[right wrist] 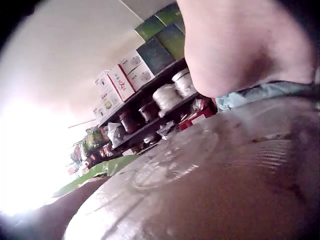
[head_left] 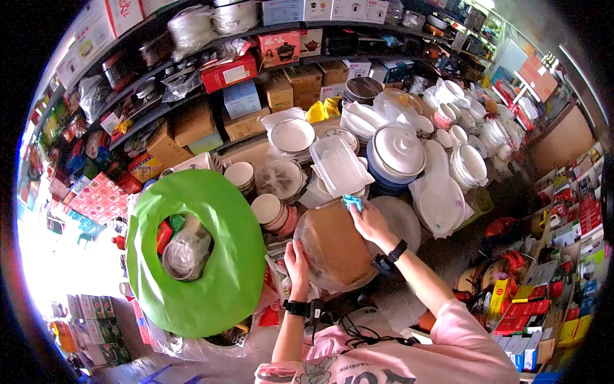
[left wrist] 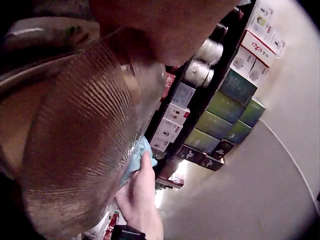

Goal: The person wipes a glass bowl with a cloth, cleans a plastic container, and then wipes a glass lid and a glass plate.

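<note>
A round, clear ribbed cover (head_left: 336,246), with brown showing through it, is held up before the pink shirt. My left hand (head_left: 297,265) grips its left edge; in the left wrist view that hand (left wrist: 155,25) is dark and close at the top. The right hand (head_left: 373,224) holds a light blue cloth (head_left: 352,202) against the cover's upper right rim. Both the cloth (left wrist: 137,156) and the right hand (left wrist: 141,197) show beyond the ribbed side in the left wrist view. In the right wrist view the cloth (right wrist: 265,95) lies between the hand (right wrist: 245,45) and the clear surface (right wrist: 200,185).
A large green ring-shaped sheet (head_left: 198,307) lies over goods on the left. Behind stand stacked bowls (head_left: 291,136), a white lidded pot (head_left: 398,150) and a rectangular clear container (head_left: 339,168). A grey round plate (head_left: 400,221) sits behind the right forearm. Boxes (head_left: 524,313) crowd the right.
</note>
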Demonstrator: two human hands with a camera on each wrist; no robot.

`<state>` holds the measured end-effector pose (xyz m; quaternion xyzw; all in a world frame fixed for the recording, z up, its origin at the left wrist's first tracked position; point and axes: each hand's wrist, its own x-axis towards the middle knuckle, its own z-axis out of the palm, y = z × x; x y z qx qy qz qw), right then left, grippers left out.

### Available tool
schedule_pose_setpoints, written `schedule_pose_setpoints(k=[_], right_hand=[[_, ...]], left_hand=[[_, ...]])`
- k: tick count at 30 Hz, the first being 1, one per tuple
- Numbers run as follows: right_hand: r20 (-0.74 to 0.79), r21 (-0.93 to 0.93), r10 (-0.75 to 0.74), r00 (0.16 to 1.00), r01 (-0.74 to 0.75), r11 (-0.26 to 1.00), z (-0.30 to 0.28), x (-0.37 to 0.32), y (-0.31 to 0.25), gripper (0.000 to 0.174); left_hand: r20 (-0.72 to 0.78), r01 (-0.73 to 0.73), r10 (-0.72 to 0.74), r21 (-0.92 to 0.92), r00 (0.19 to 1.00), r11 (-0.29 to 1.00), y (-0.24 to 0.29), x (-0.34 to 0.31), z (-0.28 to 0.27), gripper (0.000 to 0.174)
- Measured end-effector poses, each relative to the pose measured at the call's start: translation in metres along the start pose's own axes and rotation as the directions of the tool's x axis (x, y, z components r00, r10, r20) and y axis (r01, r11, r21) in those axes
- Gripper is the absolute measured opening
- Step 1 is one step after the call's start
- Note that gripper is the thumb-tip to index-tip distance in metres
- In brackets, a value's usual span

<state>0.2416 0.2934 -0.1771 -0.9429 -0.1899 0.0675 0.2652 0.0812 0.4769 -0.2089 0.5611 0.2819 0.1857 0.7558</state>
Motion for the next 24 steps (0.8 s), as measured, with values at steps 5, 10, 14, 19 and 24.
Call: schedule_pose_setpoints(k=[5, 10, 14, 19, 24], right_hand=[[-0.107, -0.372, -0.206, 0.973, 0.153, 0.916, 0.041, 0.002, -0.027, 0.051], [-0.068, -0.308, -0.323, 0.944, 0.288, 0.907, 0.049, -0.007, -0.079, 0.045], [-0.025, -0.25, -0.495, 0.868, 0.474, 0.844, 0.068, -0.029, -0.101, 0.044], [0.013, -0.231, -0.547, 0.837, 0.534, 0.813, 0.062, -0.067, -0.113, 0.046], [0.024, -0.207, -0.562, 0.827, 0.554, 0.806, 0.056, -0.093, -0.103, 0.05]], left_hand=[[-0.042, -0.074, 0.074, 0.016, 0.996, 0.997, -0.021, 0.009, -0.002, 0.035], [0.017, 0.1, -0.099, -0.068, 0.995, 0.993, -0.022, 0.006, -0.008, 0.03], [-0.085, 0.031, -0.047, -0.181, 0.995, 0.983, -0.028, 0.008, -0.004, 0.037], [0.031, 0.237, -0.258, -0.517, 0.966, 0.823, -0.028, 0.005, -0.01, 0.071], [0.248, 0.378, -0.29, -0.706, 0.924, 0.6, -0.07, 0.023, -0.031, 0.073]])
